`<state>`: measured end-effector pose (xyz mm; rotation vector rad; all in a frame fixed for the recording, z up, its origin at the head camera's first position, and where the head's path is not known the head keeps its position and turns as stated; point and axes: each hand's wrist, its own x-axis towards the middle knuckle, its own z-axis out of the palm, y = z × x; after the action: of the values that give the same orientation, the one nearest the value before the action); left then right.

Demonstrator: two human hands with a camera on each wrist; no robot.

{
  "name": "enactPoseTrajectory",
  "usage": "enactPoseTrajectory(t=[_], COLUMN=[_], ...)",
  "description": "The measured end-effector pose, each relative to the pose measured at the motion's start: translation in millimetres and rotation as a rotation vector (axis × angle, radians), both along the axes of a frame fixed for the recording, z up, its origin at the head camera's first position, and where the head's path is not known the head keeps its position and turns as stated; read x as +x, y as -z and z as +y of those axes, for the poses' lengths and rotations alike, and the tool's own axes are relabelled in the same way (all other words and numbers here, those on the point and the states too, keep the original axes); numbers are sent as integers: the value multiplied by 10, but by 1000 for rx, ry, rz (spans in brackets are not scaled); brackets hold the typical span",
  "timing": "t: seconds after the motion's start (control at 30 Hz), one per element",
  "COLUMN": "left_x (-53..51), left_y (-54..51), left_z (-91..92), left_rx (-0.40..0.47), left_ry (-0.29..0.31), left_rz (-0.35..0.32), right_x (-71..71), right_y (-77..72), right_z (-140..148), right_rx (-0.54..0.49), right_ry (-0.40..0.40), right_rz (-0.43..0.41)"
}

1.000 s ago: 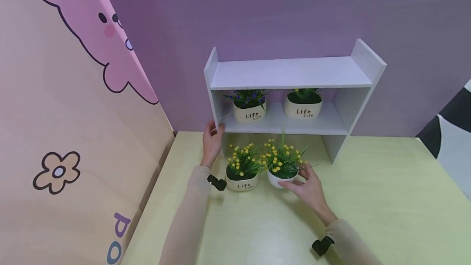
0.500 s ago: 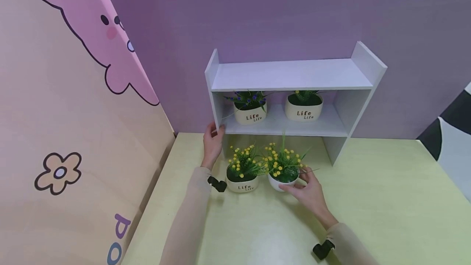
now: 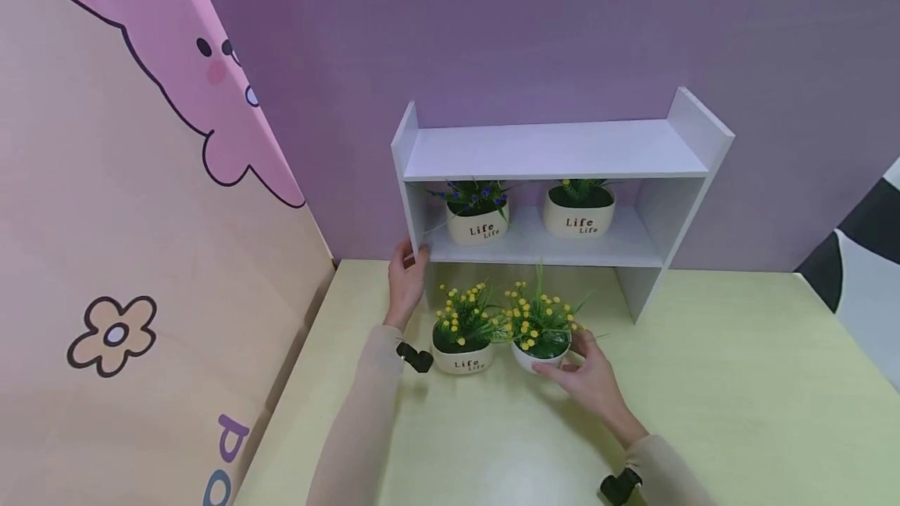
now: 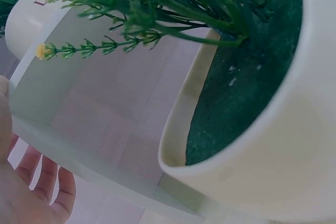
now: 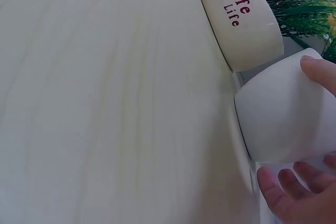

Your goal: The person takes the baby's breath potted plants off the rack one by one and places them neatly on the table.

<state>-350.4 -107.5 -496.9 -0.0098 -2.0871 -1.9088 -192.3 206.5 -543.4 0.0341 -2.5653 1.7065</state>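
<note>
With the thumb and curled fingers of the right hand (image 3: 589, 383), clamped on a smooth, round white pot (image 5: 286, 114) topped by artificial green grass and small yellow flowers (image 3: 534, 322). Apparently resting on the pale, wood-grained bench (image 3: 745, 381), just in front of the lower opening of a white, flat-panelled shelf (image 3: 555, 151). Best steered level, with even pressure on the slick wall and the stalks left unpinched. Tight on the left: just beside an oval cream pot (image 3: 462, 365) with dark "Life" lettering, with foliage overlapping in the head view.

A little farther off, with the thumb and fingers of the left hand (image 3: 405, 287), gripping the front edge of the shelf's left side panel; likely useful for steadying against a nudge. Worth minding: the middle board's front edge near the tallest blades, and the side panels at either end of the opening. More room to move toward the near bench and out to the right. Farther back, on the middle board, two more oval cream pots (image 3: 478, 230); behind, a plain purple wall (image 3: 492, 37).
</note>
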Motion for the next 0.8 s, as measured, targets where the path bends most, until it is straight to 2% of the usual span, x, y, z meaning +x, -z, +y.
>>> enactPoseTrajectory(t=[0.17, 0.6, 0.8], left_x=[4, 13, 16], left_y=[-7, -10, -16], left_z=[-2, -9, -4], left_rx=[-1, 0, 11], left_ry=[-2, 3, 2], left_rz=[0, 4, 5], right_x=[-1, -23, -38], right_y=[-62, -289, -366], right_z=[30, 69, 88], right_rx=[16, 70, 44], right_ry=[-12, 16, 30], right_rz=[-3, 52, 61])
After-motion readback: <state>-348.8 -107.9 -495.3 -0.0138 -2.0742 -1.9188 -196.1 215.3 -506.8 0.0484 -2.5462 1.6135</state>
